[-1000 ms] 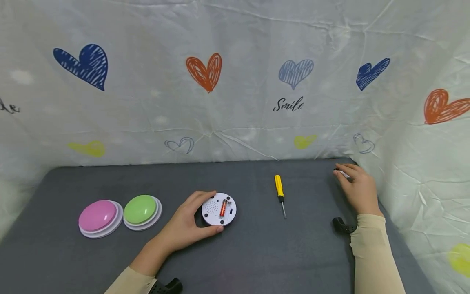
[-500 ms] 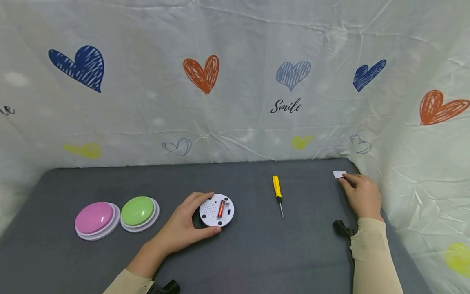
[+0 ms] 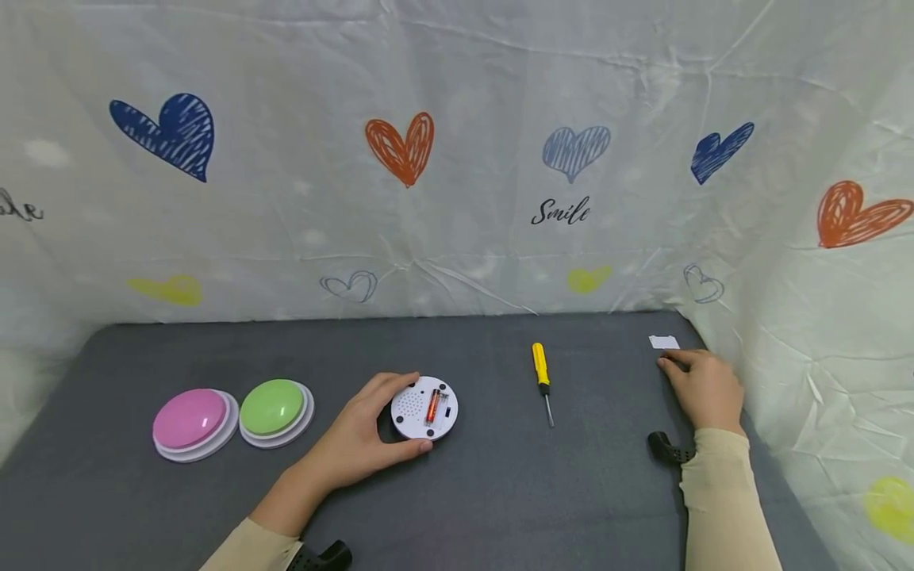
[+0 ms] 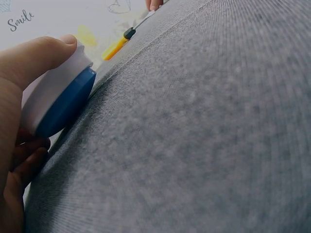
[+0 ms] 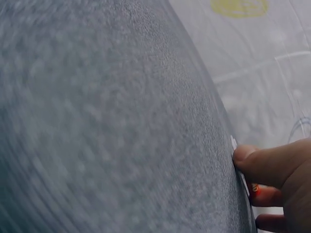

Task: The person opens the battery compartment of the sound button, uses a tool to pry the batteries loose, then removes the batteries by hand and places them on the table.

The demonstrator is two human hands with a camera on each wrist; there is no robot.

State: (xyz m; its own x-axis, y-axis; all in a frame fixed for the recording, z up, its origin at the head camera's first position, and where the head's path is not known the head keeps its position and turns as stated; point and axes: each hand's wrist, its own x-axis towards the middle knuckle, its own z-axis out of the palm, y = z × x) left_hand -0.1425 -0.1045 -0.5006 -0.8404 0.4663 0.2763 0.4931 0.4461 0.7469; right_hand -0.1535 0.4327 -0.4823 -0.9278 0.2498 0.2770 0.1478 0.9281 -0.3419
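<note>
A round white buzzer button [image 3: 409,404] lies upside down, its blue dome [image 4: 68,104] showing below in the left wrist view. One red battery [image 3: 433,405] sits in its uncovered compartment. My left hand [image 3: 367,436] grips it by the rim, thumb at the near side, fingers at the far side. At the table's far right, my right hand [image 3: 703,385] pinches a small red battery [image 5: 254,189], mostly hidden by the fingers; a dark end shows at the fingertips in the head view. Just beyond those fingertips lies a small white battery cover [image 3: 664,342].
A yellow-handled screwdriver [image 3: 540,366] lies between the hands, tip toward the near side. To the left are a pink-domed button [image 3: 189,419] and a green-domed button [image 3: 271,408], both dome up. A white cloth with printed hearts [image 3: 471,238] hangs behind the grey table [image 3: 485,507].
My right hand has drawn slightly back from the white cover, which came into full view and lies on the table. The left hand keeps its hold on the upturned button.
</note>
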